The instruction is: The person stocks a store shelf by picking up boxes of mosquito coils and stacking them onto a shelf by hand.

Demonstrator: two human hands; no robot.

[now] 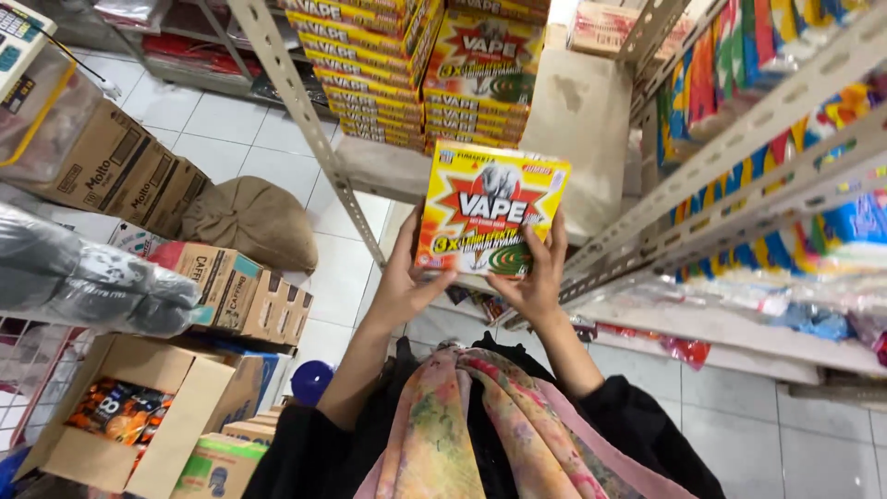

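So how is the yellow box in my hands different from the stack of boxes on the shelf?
The held box faces the camera flat, gripped by the left hand and right hand; the stacked boxes lie piled on the shelf, mostly showing edges. The held box is single and off the shelf. Both share the yellow-and-red design.

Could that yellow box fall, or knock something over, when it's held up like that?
It might. Both hands, left hand and right hand, grip the yellow box only along its lower edges, so it could tip forward and drop. It is also held close to the stacks of matching boxes on the metal shelf; a bump could topple those piles.
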